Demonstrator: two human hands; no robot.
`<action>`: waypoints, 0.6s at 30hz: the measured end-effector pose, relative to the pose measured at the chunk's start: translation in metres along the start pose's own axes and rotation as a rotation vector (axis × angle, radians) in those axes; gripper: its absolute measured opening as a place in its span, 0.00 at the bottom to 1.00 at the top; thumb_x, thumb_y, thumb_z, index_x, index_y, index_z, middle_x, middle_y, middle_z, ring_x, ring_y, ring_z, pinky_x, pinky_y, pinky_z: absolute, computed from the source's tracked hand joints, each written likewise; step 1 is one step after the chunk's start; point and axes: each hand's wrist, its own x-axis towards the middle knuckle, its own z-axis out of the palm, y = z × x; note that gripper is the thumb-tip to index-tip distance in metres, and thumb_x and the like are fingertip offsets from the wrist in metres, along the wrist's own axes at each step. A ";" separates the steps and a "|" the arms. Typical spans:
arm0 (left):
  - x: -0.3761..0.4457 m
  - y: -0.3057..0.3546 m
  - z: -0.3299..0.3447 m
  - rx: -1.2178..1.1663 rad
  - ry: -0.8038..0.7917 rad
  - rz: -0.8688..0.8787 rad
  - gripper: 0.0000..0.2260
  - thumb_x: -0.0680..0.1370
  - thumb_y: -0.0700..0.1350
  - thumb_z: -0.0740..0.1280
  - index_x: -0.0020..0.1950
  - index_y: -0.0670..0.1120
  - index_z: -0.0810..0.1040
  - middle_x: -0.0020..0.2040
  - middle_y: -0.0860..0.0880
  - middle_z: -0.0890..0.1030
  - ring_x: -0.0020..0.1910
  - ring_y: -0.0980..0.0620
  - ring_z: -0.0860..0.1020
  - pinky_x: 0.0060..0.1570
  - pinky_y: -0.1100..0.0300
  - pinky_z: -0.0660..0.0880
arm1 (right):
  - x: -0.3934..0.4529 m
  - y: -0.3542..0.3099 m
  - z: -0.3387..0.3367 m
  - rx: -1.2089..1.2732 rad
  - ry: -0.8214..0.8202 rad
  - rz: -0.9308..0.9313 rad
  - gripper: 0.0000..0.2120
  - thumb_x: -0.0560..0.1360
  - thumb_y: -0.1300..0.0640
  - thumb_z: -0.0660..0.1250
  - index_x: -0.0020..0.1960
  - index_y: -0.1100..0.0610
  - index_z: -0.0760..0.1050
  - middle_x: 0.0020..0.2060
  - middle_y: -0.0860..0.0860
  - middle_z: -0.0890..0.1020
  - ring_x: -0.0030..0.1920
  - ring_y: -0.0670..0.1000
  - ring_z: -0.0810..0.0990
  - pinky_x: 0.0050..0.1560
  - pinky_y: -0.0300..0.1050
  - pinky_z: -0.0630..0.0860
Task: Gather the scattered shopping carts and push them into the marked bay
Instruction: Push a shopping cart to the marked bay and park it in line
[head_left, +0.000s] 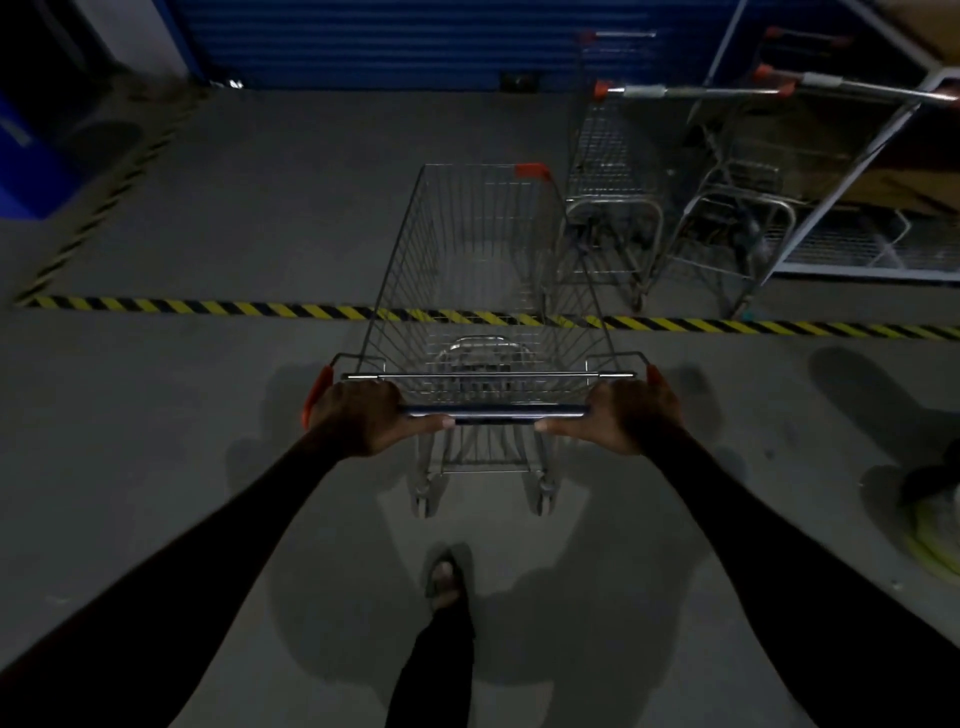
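A wire shopping cart (480, 270) with red corner caps stands straight ahead of me, its basket reaching over the yellow-and-black striped floor line (208, 306). My left hand (363, 415) grips the left end of its dark handle bar (493, 413). At the right end, my right hand (628, 415) grips the same bar. Beyond the line, at the right, two more carts (613, 208) (737, 228) are parked inside the marked bay.
A blue roller shutter (389, 41) closes the far side of the bay. A second striped line (104, 197) runs along the bay's left edge. A blue bin (26, 156) sits far left. A white wire shelf frame (872, 249) stands at the right, and a pale bundle (935, 525) lies on the floor.
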 end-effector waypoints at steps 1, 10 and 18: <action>0.019 -0.002 -0.006 -0.008 0.006 0.009 0.46 0.62 0.91 0.44 0.37 0.54 0.82 0.44 0.55 0.83 0.60 0.49 0.81 0.77 0.35 0.58 | 0.019 0.003 -0.006 -0.001 -0.001 0.004 0.54 0.53 0.06 0.41 0.42 0.48 0.82 0.48 0.48 0.86 0.59 0.52 0.82 0.81 0.63 0.50; 0.194 -0.041 -0.059 -0.028 -0.040 0.027 0.46 0.60 0.91 0.43 0.30 0.52 0.77 0.36 0.57 0.77 0.55 0.50 0.82 0.78 0.38 0.58 | 0.192 0.007 -0.064 -0.042 -0.051 0.022 0.58 0.55 0.06 0.41 0.55 0.46 0.85 0.57 0.48 0.86 0.66 0.52 0.80 0.80 0.64 0.50; 0.334 -0.071 -0.097 0.018 -0.002 0.075 0.45 0.60 0.91 0.41 0.35 0.56 0.78 0.47 0.55 0.86 0.58 0.49 0.83 0.77 0.39 0.58 | 0.321 0.010 -0.112 -0.066 -0.006 -0.004 0.50 0.58 0.07 0.42 0.40 0.48 0.78 0.46 0.48 0.84 0.59 0.54 0.82 0.77 0.64 0.61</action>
